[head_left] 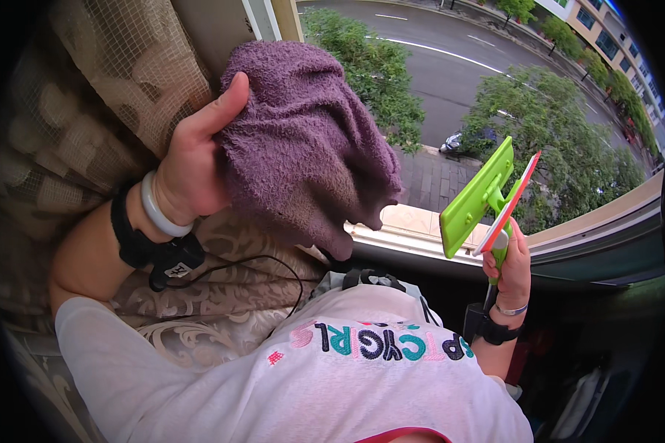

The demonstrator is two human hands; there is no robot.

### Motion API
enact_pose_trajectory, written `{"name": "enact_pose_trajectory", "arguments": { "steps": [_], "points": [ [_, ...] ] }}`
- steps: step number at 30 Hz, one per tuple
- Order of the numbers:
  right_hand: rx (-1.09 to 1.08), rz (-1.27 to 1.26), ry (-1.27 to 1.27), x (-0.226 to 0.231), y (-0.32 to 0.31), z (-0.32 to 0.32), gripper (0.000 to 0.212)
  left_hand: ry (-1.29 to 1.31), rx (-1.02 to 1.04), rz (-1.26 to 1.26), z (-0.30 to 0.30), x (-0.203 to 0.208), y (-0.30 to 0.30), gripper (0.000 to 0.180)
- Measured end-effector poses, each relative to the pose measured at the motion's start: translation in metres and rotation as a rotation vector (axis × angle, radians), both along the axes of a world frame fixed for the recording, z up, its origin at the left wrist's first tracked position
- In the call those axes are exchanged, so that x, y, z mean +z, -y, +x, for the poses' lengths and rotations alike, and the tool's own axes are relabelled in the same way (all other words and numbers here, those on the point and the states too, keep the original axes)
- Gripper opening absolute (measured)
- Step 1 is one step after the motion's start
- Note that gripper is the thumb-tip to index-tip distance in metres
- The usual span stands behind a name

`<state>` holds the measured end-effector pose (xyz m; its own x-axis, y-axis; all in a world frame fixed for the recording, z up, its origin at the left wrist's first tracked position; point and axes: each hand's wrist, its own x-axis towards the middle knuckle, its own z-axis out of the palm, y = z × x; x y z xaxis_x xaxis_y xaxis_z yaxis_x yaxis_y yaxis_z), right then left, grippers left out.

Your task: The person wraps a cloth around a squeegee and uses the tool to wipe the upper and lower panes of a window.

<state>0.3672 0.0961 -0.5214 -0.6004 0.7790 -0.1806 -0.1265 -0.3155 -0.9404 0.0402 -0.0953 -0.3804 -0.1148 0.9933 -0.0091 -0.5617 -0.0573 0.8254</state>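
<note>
Left of the cloth is curtain; right, the squeegee.

Patterned curtains are hanging at the left edge of a window overlooking a street, suggesting a home.

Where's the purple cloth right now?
Head view, upper left of centre: purple cloth in the left hand, between the patterned curtain and green squeegee.

Multicoloured lettering — pink, teal, black, across the white shirt
</note>
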Motion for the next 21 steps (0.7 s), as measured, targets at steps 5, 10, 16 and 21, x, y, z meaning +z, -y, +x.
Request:
{"name": "enact_pose_trajectory", "arguments": {
  "steps": [5,10,16,21],
  "points": [
    [0.269,-0.039,0.020,0.009,0.032,-0.008,0.021,-0.084,0.065,0.049,0.009,0.012,-0.005,0.056],
    [0.674,-0.109,0.105,0.029,0.054,-0.060,0.017,-0.262,-0.165,0.054,0.022,0.029,-0.008,0.047],
    [0.432,0.161,-0.216,-0.010,0.066,-0.094,0.021,-1.820,-0.208,0.263,0.081,0.048,0.010,0.034],
    [0.285,0.326,-0.281,-0.015,0.073,-0.097,0.032,-2.182,0.116,0.441,0.096,0.035,0.029,0.031]
  ]
}}
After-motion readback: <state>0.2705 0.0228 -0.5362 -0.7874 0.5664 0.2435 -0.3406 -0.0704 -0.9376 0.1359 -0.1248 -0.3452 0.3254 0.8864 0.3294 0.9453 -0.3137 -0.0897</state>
